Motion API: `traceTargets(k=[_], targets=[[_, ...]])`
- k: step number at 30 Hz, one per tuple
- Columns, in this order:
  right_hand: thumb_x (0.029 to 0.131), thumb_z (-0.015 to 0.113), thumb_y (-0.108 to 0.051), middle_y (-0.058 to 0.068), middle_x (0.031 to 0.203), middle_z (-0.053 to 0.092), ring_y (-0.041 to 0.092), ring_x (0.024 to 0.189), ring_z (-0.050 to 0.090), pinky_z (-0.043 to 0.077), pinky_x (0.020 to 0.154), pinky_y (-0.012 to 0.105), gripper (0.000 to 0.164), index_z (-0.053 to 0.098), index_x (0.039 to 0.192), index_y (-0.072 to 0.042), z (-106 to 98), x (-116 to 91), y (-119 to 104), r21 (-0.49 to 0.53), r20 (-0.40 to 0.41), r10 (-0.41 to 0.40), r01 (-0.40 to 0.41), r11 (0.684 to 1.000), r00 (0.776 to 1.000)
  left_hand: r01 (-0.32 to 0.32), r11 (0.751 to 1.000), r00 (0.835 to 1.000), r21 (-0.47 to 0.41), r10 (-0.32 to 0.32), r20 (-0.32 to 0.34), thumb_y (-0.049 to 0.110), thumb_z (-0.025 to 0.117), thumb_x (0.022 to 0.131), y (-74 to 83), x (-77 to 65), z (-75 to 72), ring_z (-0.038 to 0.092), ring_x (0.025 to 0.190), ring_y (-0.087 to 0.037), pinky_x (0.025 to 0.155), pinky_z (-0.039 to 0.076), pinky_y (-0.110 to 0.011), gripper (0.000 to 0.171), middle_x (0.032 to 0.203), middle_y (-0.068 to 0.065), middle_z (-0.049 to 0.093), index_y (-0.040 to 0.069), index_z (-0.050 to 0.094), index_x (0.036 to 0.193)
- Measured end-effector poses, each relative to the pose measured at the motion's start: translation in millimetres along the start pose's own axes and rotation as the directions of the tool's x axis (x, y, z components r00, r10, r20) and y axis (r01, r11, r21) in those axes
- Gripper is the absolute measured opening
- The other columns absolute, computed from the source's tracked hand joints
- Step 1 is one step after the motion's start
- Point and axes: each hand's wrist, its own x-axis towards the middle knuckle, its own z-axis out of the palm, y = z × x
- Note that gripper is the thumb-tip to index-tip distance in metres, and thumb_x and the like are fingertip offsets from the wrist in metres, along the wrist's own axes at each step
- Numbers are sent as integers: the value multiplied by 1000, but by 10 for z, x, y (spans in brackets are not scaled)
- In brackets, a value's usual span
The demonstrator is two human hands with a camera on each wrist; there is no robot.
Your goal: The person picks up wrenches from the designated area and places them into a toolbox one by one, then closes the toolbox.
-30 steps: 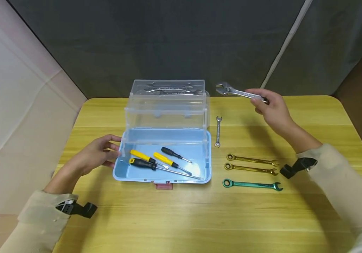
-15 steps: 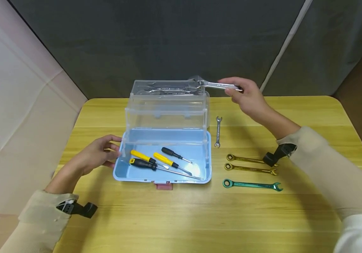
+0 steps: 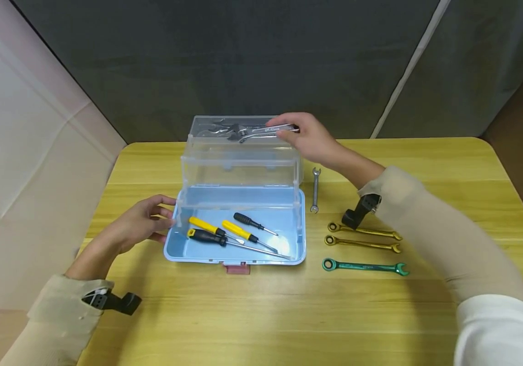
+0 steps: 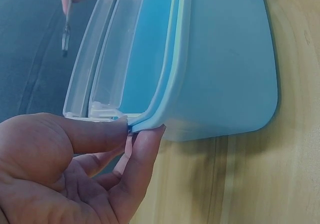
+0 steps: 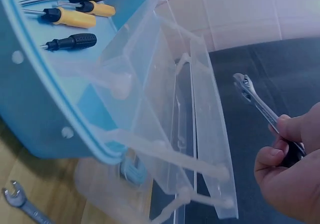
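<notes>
My right fingers [image 3: 283, 119] pinch a wrench [image 3: 265, 131] above the clear tray [image 3: 224, 148], upper centre of the frame.
The wrench lies leftward from those fingers, head first, long axis along the tray's length, apart from it; they are nearer than my left fingers [image 3: 164, 200], which pinch the rim of the blue box [image 4: 225, 74] at left of centre. Its handle carries lettering too small to read.

Toolbox [image 4: 225, 64] on desk [image 3: 261, 315], loose wrenches [image 3: 364, 244] to its right

Four screwdrivers [image 3: 206, 237] lie in the toolbox base. Raised trays [image 3: 240, 174] stand behind; wrenches [image 3: 217, 131] lie in the topmost. Adjustable wrench [image 3: 276, 129] above that tray, in the right hand [image 3: 309, 136]. Left hand [image 3: 142, 223] at the base's left rim. Right of the toolbox: one open-ended wrench [image 3: 315, 191] just beside it; three combination wrenches [image 3: 366, 267] nearer the front, one before another.
</notes>
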Motion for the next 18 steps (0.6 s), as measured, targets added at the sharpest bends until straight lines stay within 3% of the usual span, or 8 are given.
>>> traceTargets(k=[4, 12, 15, 18], targets=[[106, 55, -13, 3, 148, 53, 14, 60, 39, 41, 62, 30, 32, 64, 137, -12, 97, 103, -45, -32, 43, -1, 3, 999, 999, -1, 1000, 1000, -1, 1, 0, -3, 52, 103, -6, -4, 3, 63, 91, -22, 75, 61, -34, 52, 119, -22, 50, -7, 31, 150], [107, 53, -12, 7, 146, 54, 17, 56, 35, 39, 66, 31, 32, 63, 136, -9, 272, 244, -86, -86, 107, 5, 4, 996, 994, -13, 1000, 1000, -10, 13, 3, -3, 53, 103, -26, -24, 0, 63, 90, -22, 74, 61, -34, 51, 118, -22, 51, -8, 31, 149], [106, 55, -12, 7, 143, 56, 16, 81, 51, 45, 81, 31, 32, 62, 136, -7, 300, 273, -99, -97, 111, -7, 18, 995, 994, -21, 1000, 1000, -20, 21, 1, -4, 53, 102, -21, -32, 9, 64, 88, -21, 73, 61, -34, 51, 116, -21, 51, -8, 32, 148], [104, 58, -12, 7, 139, 56, 22, 106, 52, 44, 90, 31, 34, 59, 137, -5, 301, 296, -94, -74, 100, -8, 16, 997, 995, -26, 999, 1000, -26, 26, 2, -4, 53, 102, -20, -38, 12, 64, 87, -20, 73, 61, -34, 51, 115, -21, 51, -9, 32, 148]])
